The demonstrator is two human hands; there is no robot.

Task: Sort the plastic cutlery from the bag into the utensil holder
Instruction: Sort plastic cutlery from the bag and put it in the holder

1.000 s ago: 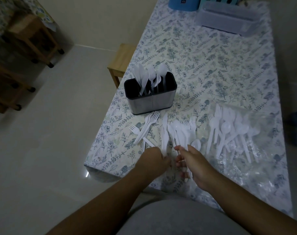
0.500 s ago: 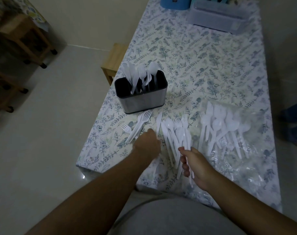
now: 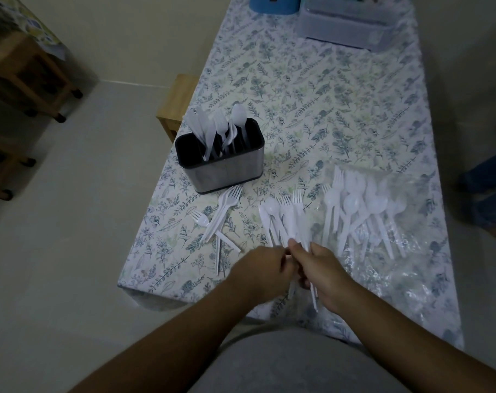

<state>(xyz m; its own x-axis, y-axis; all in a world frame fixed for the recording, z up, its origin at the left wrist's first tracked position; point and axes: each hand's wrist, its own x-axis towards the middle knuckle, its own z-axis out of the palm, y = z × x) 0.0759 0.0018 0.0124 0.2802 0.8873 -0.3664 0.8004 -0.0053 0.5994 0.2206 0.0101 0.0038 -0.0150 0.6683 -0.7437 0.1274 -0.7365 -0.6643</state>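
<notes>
Gripping a fanned bunch of mixed cutlery (image 3: 286,219) by the handles, right hand (image 3: 323,275) clenches it while left hand (image 3: 262,269) pinches one piece out — likely sorting by type. Beyond: loose forks (image 3: 225,207), clear bag (image 3: 383,222) of remaining pieces, then partly filled utensil holder (image 3: 221,163) — within reach.

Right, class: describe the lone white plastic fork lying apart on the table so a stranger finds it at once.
Start at the dark rectangular metal utensil holder on the floral tablecloth. Just in front lies a fanned bunch of white plastic forks. The single white plastic fork lies to their left, crossing under them, tines pointing toward the table's left edge.
</notes>
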